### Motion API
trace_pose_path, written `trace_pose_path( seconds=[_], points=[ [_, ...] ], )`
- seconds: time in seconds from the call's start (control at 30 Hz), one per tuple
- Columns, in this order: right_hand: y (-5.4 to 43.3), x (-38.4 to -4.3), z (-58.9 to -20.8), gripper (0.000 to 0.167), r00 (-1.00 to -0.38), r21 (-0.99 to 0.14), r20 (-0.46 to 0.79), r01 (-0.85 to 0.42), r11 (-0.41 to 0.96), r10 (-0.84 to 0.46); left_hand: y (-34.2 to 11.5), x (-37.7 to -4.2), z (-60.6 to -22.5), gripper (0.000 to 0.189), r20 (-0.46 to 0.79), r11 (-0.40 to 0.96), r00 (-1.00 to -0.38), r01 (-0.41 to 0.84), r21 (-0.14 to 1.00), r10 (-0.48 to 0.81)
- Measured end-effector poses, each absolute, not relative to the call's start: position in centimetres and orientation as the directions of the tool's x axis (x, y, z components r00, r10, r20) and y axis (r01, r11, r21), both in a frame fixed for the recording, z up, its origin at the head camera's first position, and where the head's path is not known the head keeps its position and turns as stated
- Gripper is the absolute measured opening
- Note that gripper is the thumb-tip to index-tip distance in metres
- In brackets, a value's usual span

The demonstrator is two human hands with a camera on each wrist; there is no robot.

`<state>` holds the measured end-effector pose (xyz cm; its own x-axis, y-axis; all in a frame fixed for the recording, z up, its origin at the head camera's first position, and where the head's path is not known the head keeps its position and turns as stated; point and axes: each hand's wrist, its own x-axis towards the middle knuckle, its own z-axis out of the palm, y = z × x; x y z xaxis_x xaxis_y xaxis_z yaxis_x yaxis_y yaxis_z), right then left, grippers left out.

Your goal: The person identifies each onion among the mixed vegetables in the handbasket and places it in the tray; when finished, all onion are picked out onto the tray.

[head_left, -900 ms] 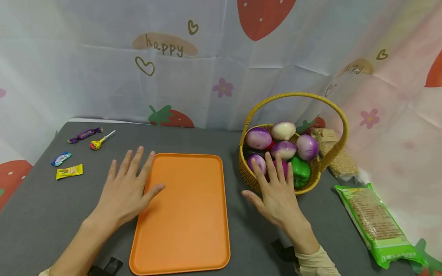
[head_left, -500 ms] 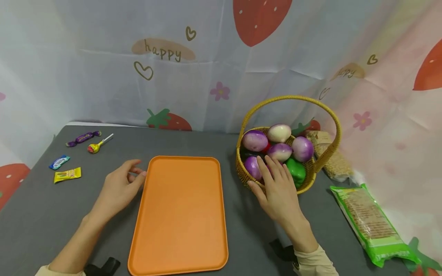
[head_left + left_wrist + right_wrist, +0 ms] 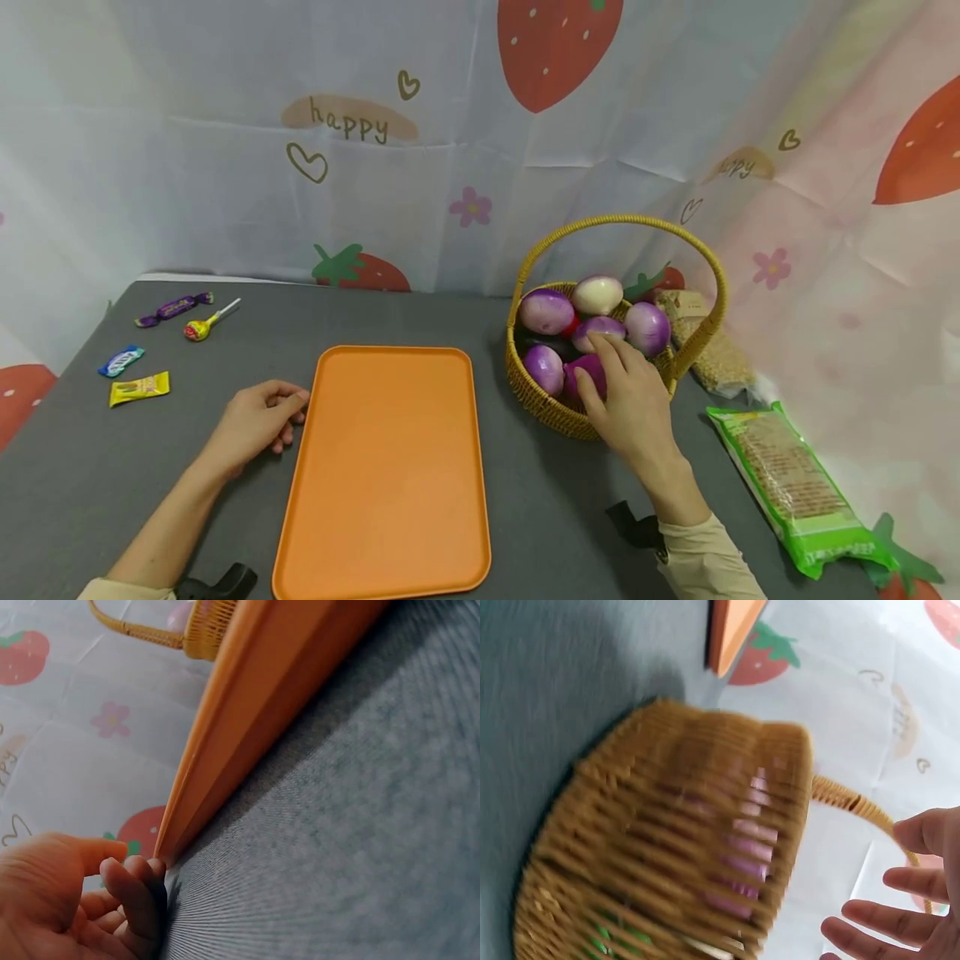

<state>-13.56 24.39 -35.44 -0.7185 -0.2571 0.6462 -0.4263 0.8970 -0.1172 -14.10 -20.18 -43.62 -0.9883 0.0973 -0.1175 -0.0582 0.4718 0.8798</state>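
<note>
My right hand (image 3: 628, 402) is over the near right side of a yellow wicker basket (image 3: 551, 412), fingers relaxed and parted, gripping nothing. Beneath its thumb and fingers lies a magenta, rounded vegetable (image 3: 588, 367). Several purple-and-white onions (image 3: 547, 312) fill the basket, with a dark, shiny item (image 3: 551, 343) and a bit of red among them. In the right wrist view, the fingers spread beside the basket rim and handle. My left hand (image 3: 255, 421) rests loosely curled at the left edge of an orange tray (image 3: 386, 467); its fingertips are at the rim, and contact is hard to tell.
At far left lie a purple-wrapped candy (image 3: 174, 308), a lollipop (image 3: 210, 321), a blue candy (image 3: 121, 362) and a yellow packet (image 3: 140, 389). Right of the basket are a bag of grains (image 3: 716, 354) and a green-edged packet (image 3: 798, 487). A printed cloth (image 3: 247, 208) hangs behind.
My left hand has drawn back from above the tray to its left edge, fingers curling loosely. My right hand has shifted slightly right over the basket, covering the green pepper and uncovering the magenta vegetable.
</note>
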Motion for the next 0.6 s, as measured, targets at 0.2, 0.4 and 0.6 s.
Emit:
trace_pose_path(
  seconds=[0.2, 0.4, 0.6],
  points=[
    [24.9, -15.7, -33.2, 0.046, -0.772, -0.084, 0.558, -0.417, 0.905, -0.304, -20.4, -14.1, -44.3, 0.039, -0.104, 0.493, -0.988, -0.033, 0.870, 0.118],
    [24.4, -18.2, -29.7, 0.039, -0.829, -0.030, 0.423, -0.416, 0.909, -0.366, -20.3, -14.3, -44.7, 0.034, -0.101, 0.484, -0.988, -0.030, 0.875, 0.121],
    [22.7, -21.0, -27.3, 0.043, -0.911, 0.015, 0.219, -0.356, 0.934, -0.350, -20.4, -14.5, -45.0, 0.033, -0.089, 0.481, -0.990, -0.026, 0.876, 0.108]
  ],
)
